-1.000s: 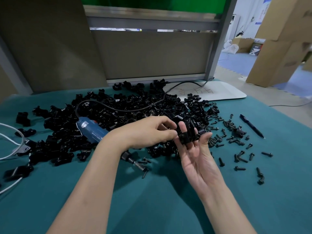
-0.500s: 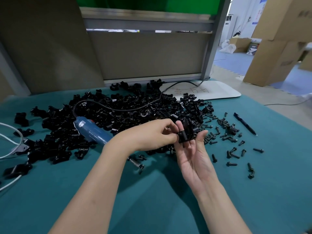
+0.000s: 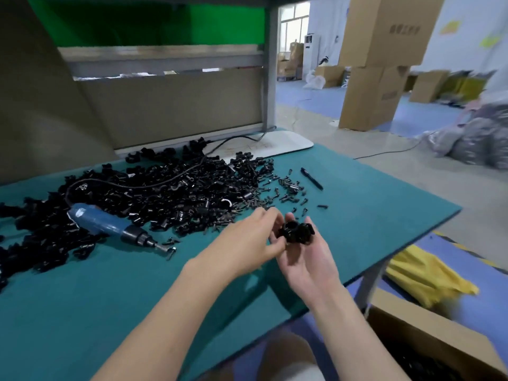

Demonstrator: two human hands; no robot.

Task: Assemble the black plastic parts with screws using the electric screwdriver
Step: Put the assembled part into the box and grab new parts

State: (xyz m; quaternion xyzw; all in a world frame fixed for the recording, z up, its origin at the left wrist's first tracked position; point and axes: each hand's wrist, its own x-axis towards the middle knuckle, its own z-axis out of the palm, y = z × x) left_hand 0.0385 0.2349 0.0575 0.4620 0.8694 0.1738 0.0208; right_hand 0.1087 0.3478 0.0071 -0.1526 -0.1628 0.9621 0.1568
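While my right hand holds the black part in curled fingers, right of the screwdriver, my left hand pinches it.

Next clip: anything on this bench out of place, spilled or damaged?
Nothing looks damaged. The black parts lie in a loose heap, screws strewn beside it with a pen at their edge. The electric screwdriver lies on the mat, its cord running across the heap. The left hand and right hand hold one black assembly.

Head-worn camera looks forward and down, close above the hands and table.
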